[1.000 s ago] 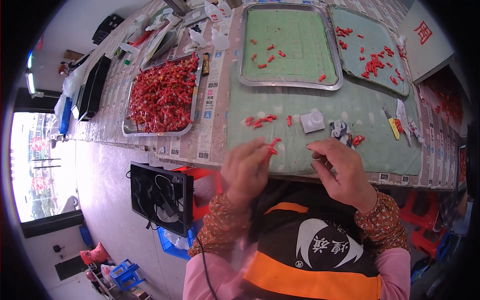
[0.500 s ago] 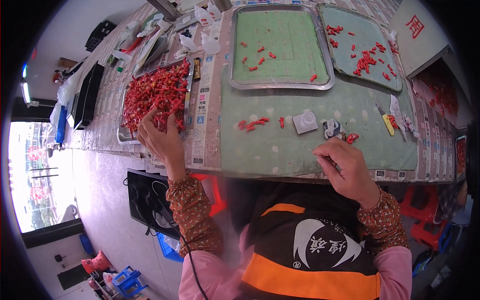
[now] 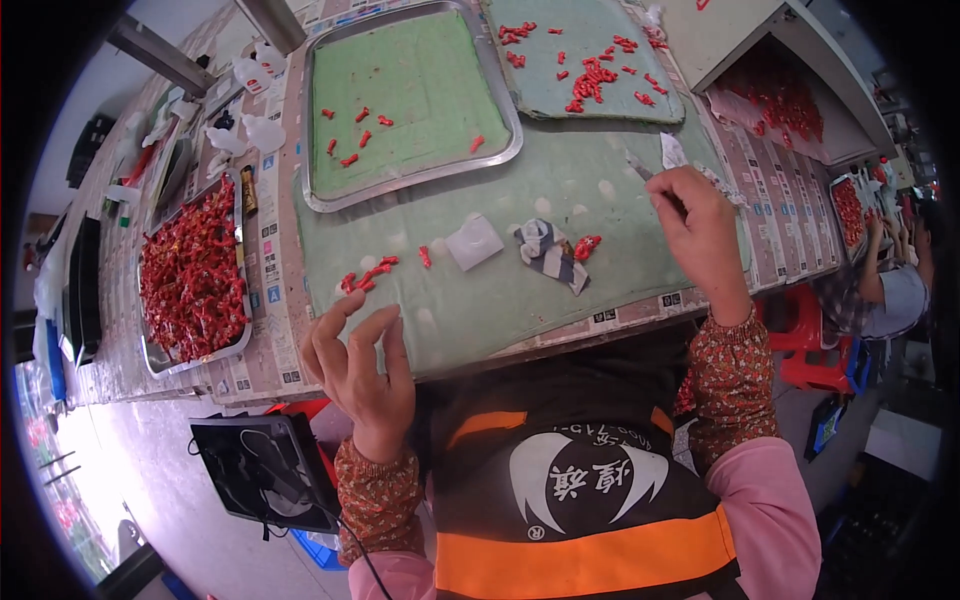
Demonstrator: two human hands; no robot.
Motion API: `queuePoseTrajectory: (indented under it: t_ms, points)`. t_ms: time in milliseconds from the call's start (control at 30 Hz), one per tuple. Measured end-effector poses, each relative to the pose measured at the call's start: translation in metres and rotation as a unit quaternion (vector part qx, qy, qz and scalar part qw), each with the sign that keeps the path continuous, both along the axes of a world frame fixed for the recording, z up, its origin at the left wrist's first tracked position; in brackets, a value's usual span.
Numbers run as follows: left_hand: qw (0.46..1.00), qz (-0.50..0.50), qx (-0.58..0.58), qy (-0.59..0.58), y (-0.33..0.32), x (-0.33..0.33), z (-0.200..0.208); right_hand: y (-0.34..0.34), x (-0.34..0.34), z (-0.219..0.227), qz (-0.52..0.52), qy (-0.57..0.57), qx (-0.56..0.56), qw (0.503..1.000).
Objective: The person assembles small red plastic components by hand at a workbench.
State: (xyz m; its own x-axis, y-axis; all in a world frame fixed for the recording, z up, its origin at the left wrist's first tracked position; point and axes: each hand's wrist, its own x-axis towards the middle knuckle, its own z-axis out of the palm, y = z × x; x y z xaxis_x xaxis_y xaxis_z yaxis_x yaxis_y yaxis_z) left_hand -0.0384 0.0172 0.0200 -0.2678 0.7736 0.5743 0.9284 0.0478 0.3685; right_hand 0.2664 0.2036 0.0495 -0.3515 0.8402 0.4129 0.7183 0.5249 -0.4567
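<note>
My left hand (image 3: pixel 365 370) hovers at the table's front edge, fingers spread and slightly curled, nothing in them. Just beyond its fingertips lie several small red moulded pieces (image 3: pixel 372 272) on the green cloth (image 3: pixel 420 320); another red piece (image 3: pixel 424 257) lies beside them. My right hand (image 3: pixel 695 225) is closed over the handle of a small knife (image 3: pixel 637 165), whose thin blade juts out to the upper left; the handle is hidden. Between the hands are a white square block (image 3: pixel 475 242), a striped grey-and-white rag (image 3: pixel 550 255) and a red piece (image 3: pixel 587 247) touching the rag.
A metal tray heaped with red pieces (image 3: pixel 195 275) stands left. Behind are a green-lined tray (image 3: pixel 410 90) and a cloth-covered tray (image 3: pixel 560 95), with scattered red pieces. White bottles (image 3: pixel 262 132) stand back left. An open box (image 3: pixel 730 40) is at right; another person (image 3: pixel 880 280) sits beyond.
My left hand has left the heaped tray and come right, to the front of the loose red pieces. My right hand has moved right and away onto the knife. The view has shifted right.
</note>
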Motion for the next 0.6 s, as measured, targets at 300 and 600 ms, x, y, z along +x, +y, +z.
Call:
queuePoseTrajectory:
  t_ms: [300,600]
  points:
    - [0.995,-0.088,-0.016,-0.05,0.001,0.029,0.009,-0.028,-0.015,-0.021,0.139,-0.01,-0.109,0.984]
    - [0.95,-0.207,-0.091,-0.217,0.005,0.047,0.015,-0.027,-0.02,-0.028,0.179,-0.028,-0.052,0.982]
